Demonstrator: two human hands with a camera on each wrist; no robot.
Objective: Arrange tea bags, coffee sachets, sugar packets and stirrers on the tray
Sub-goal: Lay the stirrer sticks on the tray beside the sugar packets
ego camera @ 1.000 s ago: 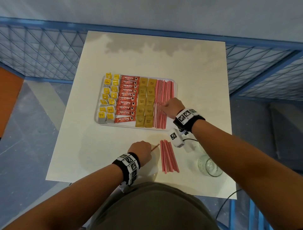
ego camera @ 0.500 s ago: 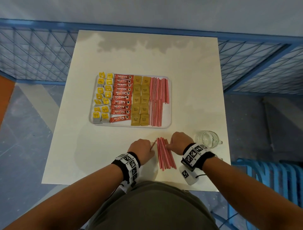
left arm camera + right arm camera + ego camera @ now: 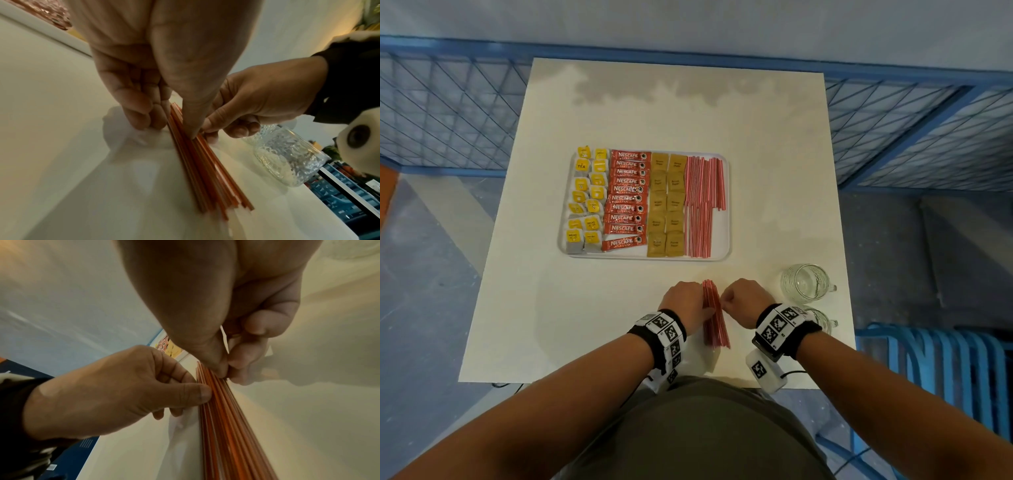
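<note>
- Your loose bundle of stirrers [image 3: 715,317] lies flat on the tabletop [image 3: 619,308], running from 12 to 6 o'clock, squarely between your two hands.
- Your left hand [image 3: 683,303] sits at the bundle's 9 o'clock side — fingers curled, thumb [image 3: 197,394] pressed against the sticks near their far end.
- Your right hand [image 3: 744,299] sits at the 3 o'clock side, thumb and forefinger closed in a pinch on the outermost sticks of the same bundle.
- The tray [image 3: 724,240] lies at 12 o'clock from your hands, well apart from them — tea bags [image 3: 585,202], coffee sachets [image 3: 625,198], sugar packets [image 3: 667,205] and more stirrers [image 3: 702,205] laid in columns from 9 to 3 o'clock.
- A glass mug [image 3: 804,282] stands at 3 o'clock, just beside your right hand.
</note>
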